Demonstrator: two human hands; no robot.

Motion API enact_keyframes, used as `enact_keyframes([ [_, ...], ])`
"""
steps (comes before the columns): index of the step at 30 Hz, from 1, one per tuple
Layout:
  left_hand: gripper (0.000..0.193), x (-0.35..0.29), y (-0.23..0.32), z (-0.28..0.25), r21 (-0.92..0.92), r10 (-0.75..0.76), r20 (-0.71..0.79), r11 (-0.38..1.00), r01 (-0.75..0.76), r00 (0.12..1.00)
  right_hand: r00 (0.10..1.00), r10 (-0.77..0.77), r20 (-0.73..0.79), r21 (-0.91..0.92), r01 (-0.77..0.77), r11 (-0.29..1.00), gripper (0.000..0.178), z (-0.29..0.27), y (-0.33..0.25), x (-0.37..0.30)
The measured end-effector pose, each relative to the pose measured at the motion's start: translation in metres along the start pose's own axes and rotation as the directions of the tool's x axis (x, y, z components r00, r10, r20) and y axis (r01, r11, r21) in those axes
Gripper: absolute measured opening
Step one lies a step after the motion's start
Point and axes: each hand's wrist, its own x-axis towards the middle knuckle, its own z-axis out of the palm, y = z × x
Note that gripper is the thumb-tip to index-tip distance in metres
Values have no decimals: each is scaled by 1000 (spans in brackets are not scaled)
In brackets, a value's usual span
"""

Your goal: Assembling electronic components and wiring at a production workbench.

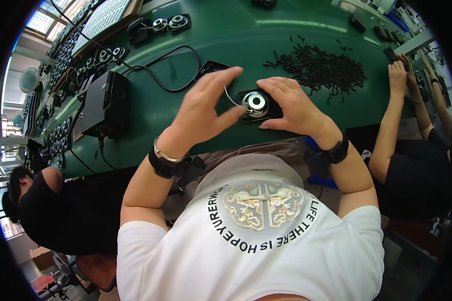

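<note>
In front of me on the green table (155,120) sits a small speaker (256,102) with a black frame and a bright ring-shaped magnet. My right hand (297,106) spans its right end, fingers on the far edge and thumb on the near edge. My left hand (204,109) hovers to its left with fingers apart, holding nothing; the thumb tip is close to the speaker's left side. A thin pale wire (230,96) runs from the speaker toward a black shell (212,66), partly hidden behind my left hand.
Black screws (321,67) lie heaped beyond my right hand. At left stands a black box (103,105) with cables; a black cable (160,89) loops across the table. More speakers (176,22) lie far left. Co-workers sit on both sides, one person's hand (398,78) at the right.
</note>
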Motion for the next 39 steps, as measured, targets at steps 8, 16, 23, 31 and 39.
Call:
enact_keyframes([
  [8,46,2,-46,-9,-28,-830,92,550,834,550,993,113,38,-94,-109,990,84,11,-23,13],
  [16,31,-6,-66,-10,-473,-778,-62,575,668,625,993,117,-29,-213,-120,970,81,9,-31,14],
  [23,16,-7,-53,-2,-544,-616,-325,743,391,718,927,354,124,-205,-326,923,75,13,-43,27],
  [31,29,-10,-47,3,-41,-64,-590,998,49,805,817,552,166,330,-574,749,71,-9,-53,53],
  [39,36,-8,-33,-1,258,209,-461,961,-95,862,922,330,201,340,-382,860,75,-30,-57,92],
])
